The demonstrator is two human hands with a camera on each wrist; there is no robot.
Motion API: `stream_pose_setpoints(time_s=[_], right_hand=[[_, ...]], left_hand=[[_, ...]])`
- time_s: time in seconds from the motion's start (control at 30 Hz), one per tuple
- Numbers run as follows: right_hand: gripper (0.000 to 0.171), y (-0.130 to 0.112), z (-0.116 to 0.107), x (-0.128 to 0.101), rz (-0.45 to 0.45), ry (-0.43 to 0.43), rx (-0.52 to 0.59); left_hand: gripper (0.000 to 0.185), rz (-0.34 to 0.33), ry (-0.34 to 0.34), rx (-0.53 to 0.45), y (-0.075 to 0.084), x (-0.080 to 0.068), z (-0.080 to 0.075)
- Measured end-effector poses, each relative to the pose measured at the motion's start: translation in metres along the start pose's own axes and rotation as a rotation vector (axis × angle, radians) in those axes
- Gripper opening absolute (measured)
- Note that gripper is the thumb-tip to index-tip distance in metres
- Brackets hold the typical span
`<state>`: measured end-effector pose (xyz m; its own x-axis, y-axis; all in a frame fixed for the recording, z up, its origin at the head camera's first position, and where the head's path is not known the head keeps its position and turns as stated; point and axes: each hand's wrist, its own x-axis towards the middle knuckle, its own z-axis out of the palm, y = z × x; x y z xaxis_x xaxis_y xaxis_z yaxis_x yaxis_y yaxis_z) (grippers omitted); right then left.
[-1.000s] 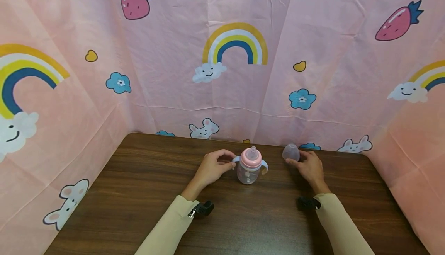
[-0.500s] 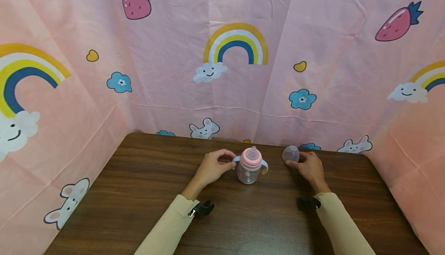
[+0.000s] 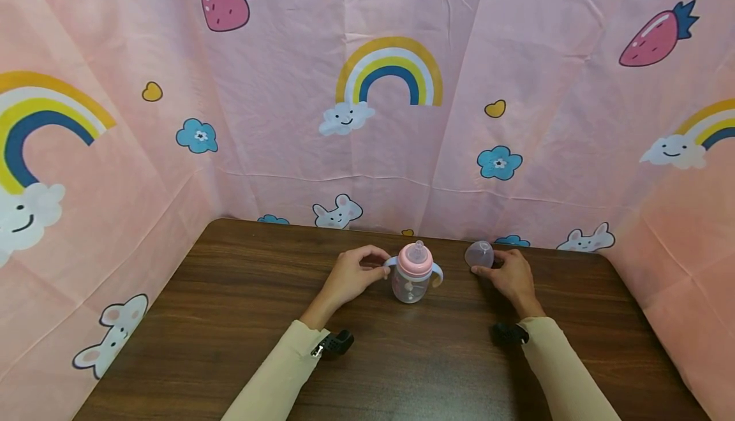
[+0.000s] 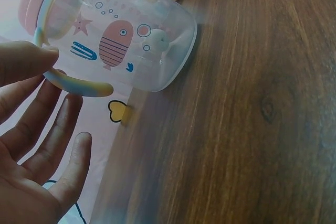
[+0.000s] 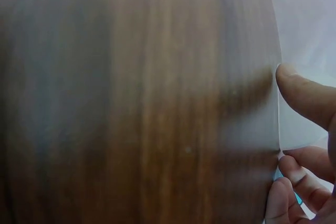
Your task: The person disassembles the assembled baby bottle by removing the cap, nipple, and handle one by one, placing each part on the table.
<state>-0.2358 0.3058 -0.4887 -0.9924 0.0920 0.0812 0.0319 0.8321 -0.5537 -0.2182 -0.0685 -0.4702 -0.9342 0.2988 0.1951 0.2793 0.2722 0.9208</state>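
Left hand [image 3: 349,275] pinched handle of baby bottle [image 3: 413,273]; fish print, no legible text. Right hand [image 3: 510,274] gripped clear bottle cap [image 3: 479,254] right of bottle.

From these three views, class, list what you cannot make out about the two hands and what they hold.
- Head view: the left hand at the bottle; its grip on the handle is too small to see.
- Left wrist view: the bottle's top is cut off by the frame edge.
- Right wrist view: the clear cap is blurred, so the right hand shows only fingertips.
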Motion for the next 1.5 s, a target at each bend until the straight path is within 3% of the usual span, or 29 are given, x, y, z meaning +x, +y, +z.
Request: stream_pose_setpoints(time_s=[0.33, 0.6, 0.8, 1.03, 1.2, 1.37, 1.5], right_hand=[[0.072, 0.003, 0.0, 0.001, -0.001, -0.015, -0.002], [0.077, 0.004, -0.001, -0.002, 0.01, -0.005, 0.088], [0.077, -0.004, -0.006, -0.008, 0.013, 0.073, 0.169], [0.063, -0.028, -0.01, -0.019, 0.031, 0.278, 0.34], [0.052, -0.057, -0.013, -0.031, -0.035, 0.316, 0.439], [0.041, -0.088, -0.012, -0.042, -0.146, 0.25, 0.488], [0.042, -0.106, -0.005, -0.049, -0.27, 0.186, 0.48]], left_hand=[[0.016, -0.024, 0.002, 0.014, -0.001, 0.0, 0.001], [0.031, -0.021, 0.009, -0.025, 0.0, -0.001, 0.0], [0.042, -0.029, 0.014, -0.041, 0.004, -0.002, -0.001], [0.058, 0.015, 0.007, -0.015, 0.012, -0.002, 0.0], [0.066, 0.074, -0.011, 0.044, 0.02, -0.001, 0.004], [0.073, 0.137, -0.022, 0.098, 0.025, 0.001, 0.01], [0.081, 0.141, -0.04, 0.154, 0.027, 0.002, 0.015]])
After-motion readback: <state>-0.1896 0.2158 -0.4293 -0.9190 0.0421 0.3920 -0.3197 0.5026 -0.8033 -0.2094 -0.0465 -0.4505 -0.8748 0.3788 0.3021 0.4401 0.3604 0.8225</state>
